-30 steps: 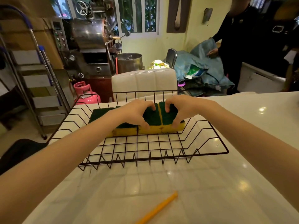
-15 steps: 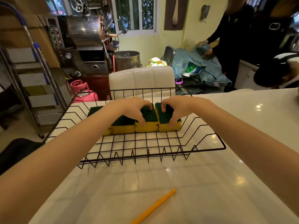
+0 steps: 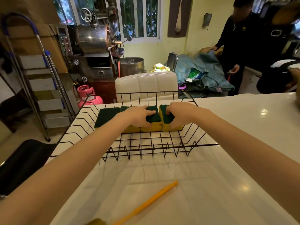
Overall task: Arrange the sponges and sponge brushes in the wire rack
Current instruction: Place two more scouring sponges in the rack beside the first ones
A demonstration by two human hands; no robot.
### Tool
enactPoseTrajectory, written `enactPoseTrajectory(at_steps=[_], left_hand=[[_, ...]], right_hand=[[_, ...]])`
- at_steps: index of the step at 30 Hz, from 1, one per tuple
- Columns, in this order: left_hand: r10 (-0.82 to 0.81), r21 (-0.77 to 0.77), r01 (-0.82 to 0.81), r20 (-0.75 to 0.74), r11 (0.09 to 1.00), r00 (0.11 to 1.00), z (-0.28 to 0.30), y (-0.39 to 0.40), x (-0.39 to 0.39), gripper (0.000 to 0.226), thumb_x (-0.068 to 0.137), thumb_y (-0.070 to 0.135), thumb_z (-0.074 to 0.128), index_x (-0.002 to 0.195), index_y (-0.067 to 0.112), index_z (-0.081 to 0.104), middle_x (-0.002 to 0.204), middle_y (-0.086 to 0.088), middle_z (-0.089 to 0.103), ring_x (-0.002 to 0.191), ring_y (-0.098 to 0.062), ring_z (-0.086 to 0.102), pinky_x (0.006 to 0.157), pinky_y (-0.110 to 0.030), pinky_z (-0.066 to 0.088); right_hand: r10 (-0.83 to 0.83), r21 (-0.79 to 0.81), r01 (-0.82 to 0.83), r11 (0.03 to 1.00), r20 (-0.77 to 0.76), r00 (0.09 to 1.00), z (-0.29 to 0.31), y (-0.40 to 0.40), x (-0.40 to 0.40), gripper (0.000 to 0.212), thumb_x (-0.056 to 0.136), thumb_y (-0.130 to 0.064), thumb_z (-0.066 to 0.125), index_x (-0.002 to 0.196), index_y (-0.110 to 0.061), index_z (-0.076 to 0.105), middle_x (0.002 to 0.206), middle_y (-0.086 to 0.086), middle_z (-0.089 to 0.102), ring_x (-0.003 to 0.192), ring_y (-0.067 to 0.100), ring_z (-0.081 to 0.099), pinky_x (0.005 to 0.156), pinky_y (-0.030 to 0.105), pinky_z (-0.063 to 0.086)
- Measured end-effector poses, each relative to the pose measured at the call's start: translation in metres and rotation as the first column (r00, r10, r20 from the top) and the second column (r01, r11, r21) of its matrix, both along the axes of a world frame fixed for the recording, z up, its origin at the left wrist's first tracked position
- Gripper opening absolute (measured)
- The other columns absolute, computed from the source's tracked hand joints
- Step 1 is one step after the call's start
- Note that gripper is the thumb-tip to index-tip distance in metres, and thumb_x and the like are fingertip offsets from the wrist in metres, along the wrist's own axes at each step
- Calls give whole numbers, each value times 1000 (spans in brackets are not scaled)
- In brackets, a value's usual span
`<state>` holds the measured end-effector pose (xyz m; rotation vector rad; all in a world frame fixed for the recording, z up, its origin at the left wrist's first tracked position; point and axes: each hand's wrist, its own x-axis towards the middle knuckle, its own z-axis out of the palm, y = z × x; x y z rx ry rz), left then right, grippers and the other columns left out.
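Green-topped sponges (image 3: 152,116) under both hands (image 3: 162,116)

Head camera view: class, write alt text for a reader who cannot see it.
Both bare hands, left hand and right hand, press a row of green-topped yellow sponges inside a black wire rack on a white counter. An orange-handled sponge brush lies outside it, nearer the camera.
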<state>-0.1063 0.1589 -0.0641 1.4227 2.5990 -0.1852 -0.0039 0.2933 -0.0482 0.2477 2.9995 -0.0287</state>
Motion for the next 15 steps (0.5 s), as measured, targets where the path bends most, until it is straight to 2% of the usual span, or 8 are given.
enactPoseTrajectory(at_steps=[2, 4, 7, 10, 13, 15], left_hand=[[20, 45, -24, 78, 999, 997, 3, -6, 3, 67, 87, 36, 51, 143, 30, 15, 154, -9, 17, 135, -30, 28, 107, -41, 30], [-1, 126, -16, 134, 992, 991, 8, -14, 8, 63, 87, 34, 52, 141, 25, 23, 148, -8, 30, 131, -26, 34, 105, -38, 32], [-41, 219, 11, 137, 976, 990, 20, -30, 23, 53, 88, 32, 51, 137, 21, 34, 141, -6, 43, 125, -22, 42, 99, -32, 35], [-61, 324, 0, 176, 946, 982, 39, -53, 47, 47, 88, 32, 51, 133, 21, 41, 136, -4, 50, 120, -19, 48, 97, -31, 37], [-111, 454, -5, 229, 891, 967, 54, -83, 76, 41, 88, 31, 52, 128, 23, 46, 124, -2, 60, 111, -14, 55, 94, -29, 45], [-138, 508, 16, 203, 861, 969, 57, -107, 95, 43, 86, 34, 52, 128, 28, 44, 119, 5, 59, 106, -7, 54, 86, -19, 45]], right_hand=[[-22, -84, 23, 996, 12, 1000, 3, -1, 7, 52, 75, -32, 67, 121, -12, 49, 113, 10, 58, 97, 24, 55, 75, 30, 46], [-44, -193, 41, 980, -15, 999, 8, -4, 17, 56, 78, -27, 66, 127, -13, 44, 116, 10, 57, 95, 22, 53, 76, 30, 46], [-74, -282, 25, 959, -166, 983, 19, -17, 34, 55, 83, -22, 62, 132, -15, 40, 125, 12, 55, 101, 23, 53, 81, 29, 45], [-56, -351, -72, 934, -341, 938, 30, -39, 56, 51, 86, -22, 60, 133, -17, 41, 128, 8, 57, 114, 22, 54, 92, 31, 45], [-47, -470, -231, 852, -508, 860, 31, -68, 83, 49, 85, -20, 62, 130, -21, 43, 113, 4, 64, 98, 12, 62, 86, 25, 50], [-102, -560, -336, 757, -610, 786, 25, -88, 103, 42, 83, -17, 63, 122, -23, 47, 97, 1, 67, 83, 10, 65, 77, 24, 55]])
